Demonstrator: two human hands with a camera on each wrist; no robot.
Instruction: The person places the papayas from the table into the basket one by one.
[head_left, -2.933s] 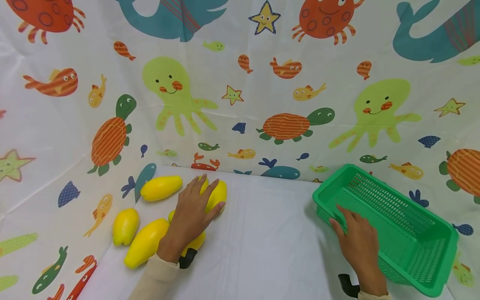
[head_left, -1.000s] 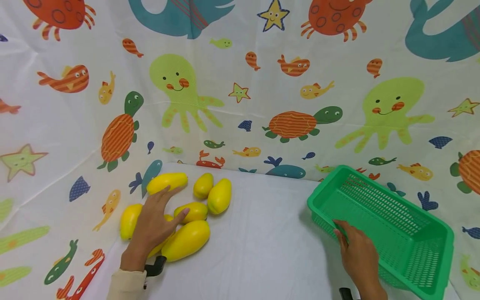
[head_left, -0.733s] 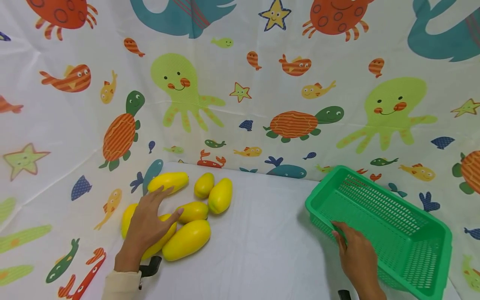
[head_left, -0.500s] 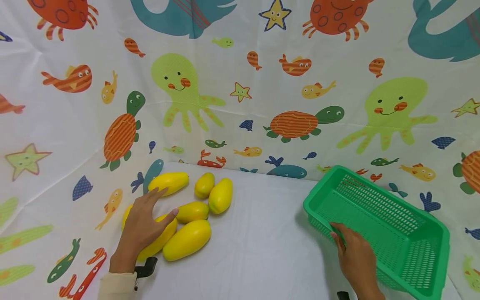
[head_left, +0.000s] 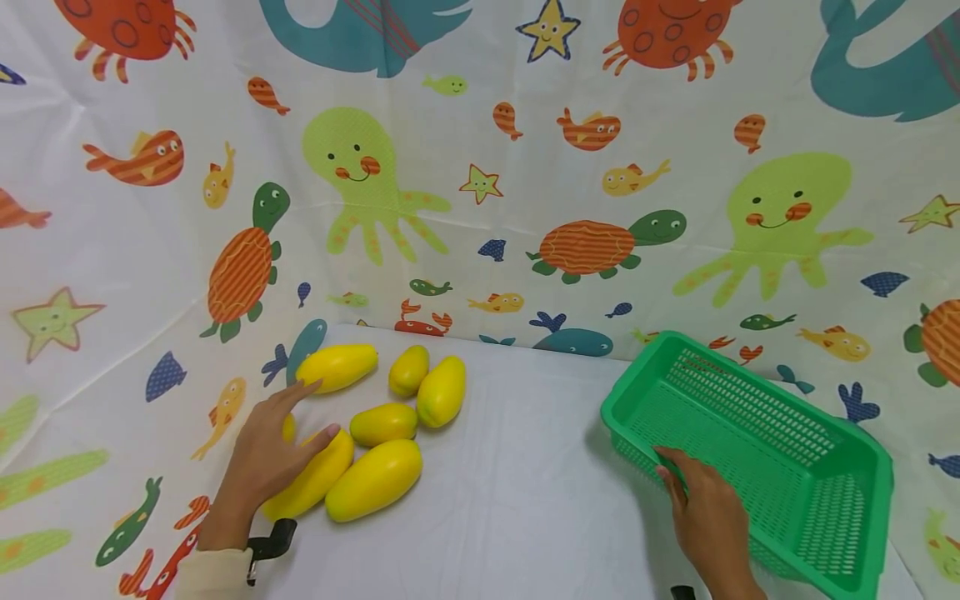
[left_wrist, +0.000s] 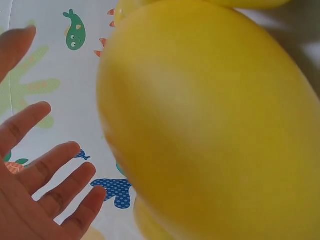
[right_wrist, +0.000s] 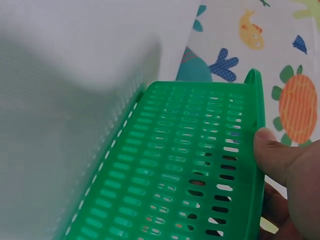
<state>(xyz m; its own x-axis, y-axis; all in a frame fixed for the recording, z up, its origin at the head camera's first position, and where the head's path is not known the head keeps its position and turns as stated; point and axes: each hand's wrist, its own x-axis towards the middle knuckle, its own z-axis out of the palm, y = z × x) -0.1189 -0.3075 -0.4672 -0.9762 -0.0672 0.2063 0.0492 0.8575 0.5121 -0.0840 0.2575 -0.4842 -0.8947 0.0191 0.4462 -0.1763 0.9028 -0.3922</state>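
Several smooth yellow fruits, like papayas or mangoes, lie on the white tabletop at the left in the head view. My left hand (head_left: pixel 258 446) hovers with spread fingers over the leftmost fruit (head_left: pixel 288 427), which it mostly hides. Nearest its thumb is a long fruit (head_left: pixel 311 479). In the left wrist view the fingers (left_wrist: pixel 55 172) stand apart from a large yellow fruit (left_wrist: pixel 200 115). At the right, my right hand (head_left: pixel 708 512) pinches the near rim of a green plastic basket (head_left: pixel 813 570). The right wrist view has the thumb (right_wrist: pixel 272 152) outside the slotted wall.
Other yellow fruits include one at the back (head_left: pixel 336 368), a small one (head_left: pixel 408 371) and one at the front (head_left: pixel 375 481). A white cloth (head_left: pixel 517 467) lies between fruits and basket. A sea-animal curtain (head_left: pixel 465 233) stands behind and at the left.
My left hand has moved left and nearer, from over the middle fruits to the leftmost one. My right hand has taken the basket's rim, and the basket has slid slightly left.
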